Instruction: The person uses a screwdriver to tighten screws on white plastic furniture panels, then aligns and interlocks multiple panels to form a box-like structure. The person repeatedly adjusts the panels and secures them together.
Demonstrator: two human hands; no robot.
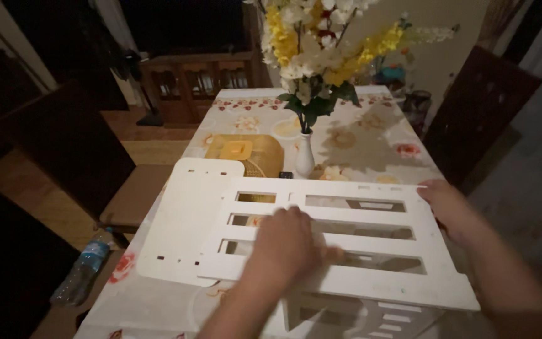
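Note:
A white slotted panel (371,282) with long rectangular cut-outs lies flat on the table in front of me. My left hand (286,242) rests palm down on its middle slats. My right hand (450,204) grips its far right corner edge. Under the panel's left side lies another white flat panel (183,220) with small notches. A further white slotted piece (352,317) shows beneath the near edge.
A white vase (305,154) with yellow and white flowers stands just beyond the panels, beside a yellow box (246,154). The table wears a floral cloth (359,135). Dark chairs (70,144) stand at left and right. A plastic water bottle (83,270) lies at lower left.

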